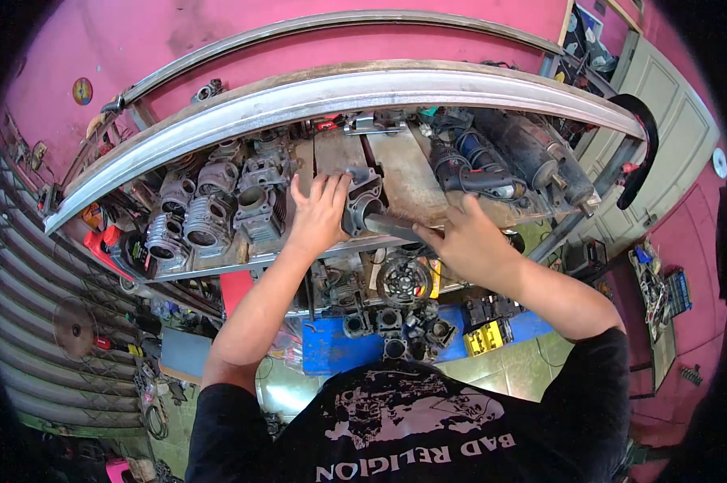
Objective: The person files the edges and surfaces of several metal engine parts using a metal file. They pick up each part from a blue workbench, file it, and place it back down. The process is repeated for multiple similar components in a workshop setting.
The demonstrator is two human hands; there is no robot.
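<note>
On the wooden shelf, my left hand (319,216) is closed over the left side of a grey metal engine cylinder (363,201), its fingers lying across the top. The cylinder's round opening faces right and toward me. My right hand (474,245) grips the right end of a flat grey metal bar that looks like a file (395,227). Its other end reaches the cylinder's opening; how far inside it goes, I cannot tell. To the left of my left hand stand several used engine cylinders (206,224) in rows.
A dark power tool (480,179) and black exhaust mufflers (532,153) lie right of my hands. A pale metal rail (363,80) crosses beyond the shelf. Below are more engine parts (391,322), a blue bench surface (335,346) and a yellow part (484,340).
</note>
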